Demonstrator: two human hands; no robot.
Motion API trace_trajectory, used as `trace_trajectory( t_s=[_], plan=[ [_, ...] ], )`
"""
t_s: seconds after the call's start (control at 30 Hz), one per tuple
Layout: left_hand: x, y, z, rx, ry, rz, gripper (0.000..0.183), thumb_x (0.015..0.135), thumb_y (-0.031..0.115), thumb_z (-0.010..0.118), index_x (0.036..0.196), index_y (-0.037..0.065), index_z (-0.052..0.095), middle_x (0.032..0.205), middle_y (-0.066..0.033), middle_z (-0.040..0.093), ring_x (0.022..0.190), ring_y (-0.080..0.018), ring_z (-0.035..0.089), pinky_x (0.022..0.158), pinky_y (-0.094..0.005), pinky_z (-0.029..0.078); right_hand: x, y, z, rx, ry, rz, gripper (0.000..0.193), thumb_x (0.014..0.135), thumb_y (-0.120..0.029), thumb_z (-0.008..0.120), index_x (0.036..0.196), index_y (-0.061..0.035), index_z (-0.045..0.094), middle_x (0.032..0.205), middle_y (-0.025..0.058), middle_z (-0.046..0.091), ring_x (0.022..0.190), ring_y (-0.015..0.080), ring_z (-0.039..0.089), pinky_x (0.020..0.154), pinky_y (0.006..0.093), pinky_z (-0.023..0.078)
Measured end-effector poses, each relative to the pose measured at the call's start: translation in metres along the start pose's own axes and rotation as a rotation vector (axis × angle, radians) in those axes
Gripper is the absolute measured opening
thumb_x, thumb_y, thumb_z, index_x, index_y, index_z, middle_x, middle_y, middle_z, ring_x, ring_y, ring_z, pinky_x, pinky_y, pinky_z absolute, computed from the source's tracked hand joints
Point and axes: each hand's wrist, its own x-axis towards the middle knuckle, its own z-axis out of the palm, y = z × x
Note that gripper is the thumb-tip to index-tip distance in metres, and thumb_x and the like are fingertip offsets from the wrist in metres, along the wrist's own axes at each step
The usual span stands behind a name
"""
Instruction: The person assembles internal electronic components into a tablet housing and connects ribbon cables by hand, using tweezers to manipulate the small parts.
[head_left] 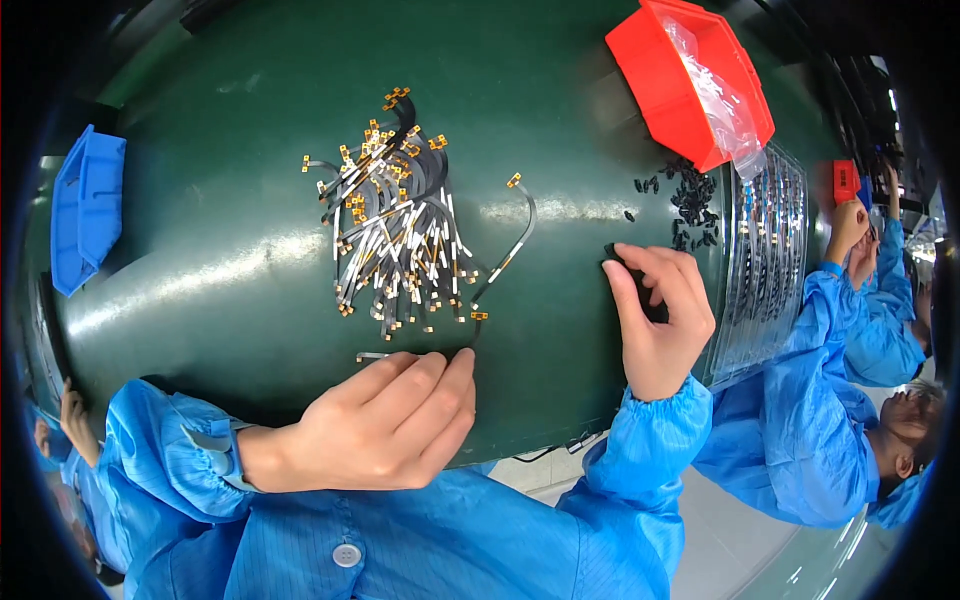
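My left hand [385, 425] is closed at the table's near edge, pinching a thin flex cable [479, 317] whose gold connector end sticks up past the fingertips. The rest of that cable is mostly hidden by the fingers. Further right, my right hand [668, 320] pinches a small black piece [611, 252] between thumb and forefinger. A tangled heap of black and white flex cables [400, 220] with gold ends lies beyond my left hand. One loose flex cable [526, 228] curves between the heap and my right hand. Small black pieces [693, 205] are scattered beyond my right hand.
A red bin [660, 105] with a clear plastic bag [718, 95] stands at the far right. Clear plastic trays [770, 240] are stacked along the right side. A blue bin [88, 210] sits at the left edge. Co-workers in blue sleeves [815, 320] are on both sides.
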Motion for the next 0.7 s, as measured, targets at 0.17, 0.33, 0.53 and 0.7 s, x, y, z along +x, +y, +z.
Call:
trace_trajectory(
  t_s=[0.17,0.33,0.53,0.7],
  plan=[
    [0.004,-0.001,0.003,0.014,0.012,-0.012,0.017,0.081,0.016,0.067,0.089,0.002,0.069,0.106,-0.0118,0.069,0.09,-0.0205,0.066,0.076,-0.0288,0.055,0.004,-0.001,0.005,-0.017,0.001,-0.039,0.013,0.077,0.003,0.075,0.088,-0.0011,0.069,0.085,0.01,0.064,0.077,0.0239,0.061,0.07,0.0326,0.05],
    [0.001,-0.002,0.007,0.021,0.012,0.05,0.015,0.083,0.018,0.065,0.088,0.005,0.069,0.105,-0.0104,0.07,0.088,-0.0178,0.065,0.075,-0.0274,0.054,-0.006,-0.009,0.004,-0.038,-0.069,-0.133,0.013,0.076,0.004,0.075,0.084,-0.0002,0.066,0.084,0.0103,0.063,0.077,0.0239,0.06,0.068,0.0324,0.048],
    [-0.003,-0.004,0.011,0.025,0.043,0.051,0.015,0.084,0.019,0.063,0.088,0.005,0.07,0.106,-0.0098,0.07,0.087,-0.0167,0.064,0.073,-0.0262,0.054,-0.024,-0.021,0.004,0.043,-0.02,0.162,0.013,0.081,0.003,0.072,0.092,-0.002,0.068,0.078,0.0078,0.061,0.064,0.0171,0.054,0.057,0.0269,0.043],
    [-0.004,-0.008,0.008,0.008,0.051,0.065,0.016,0.086,0.02,0.062,0.088,0.006,0.07,0.108,-0.0101,0.07,0.086,-0.0163,0.064,0.072,-0.0257,0.053,-0.005,-0.007,-0.014,-0.014,-0.21,-0.146,0.025,0.078,0.005,0.073,0.102,-0.0013,0.071,0.088,0.0108,0.066,0.077,0.0225,0.06,0.069,0.0308,0.049]
  ],
)
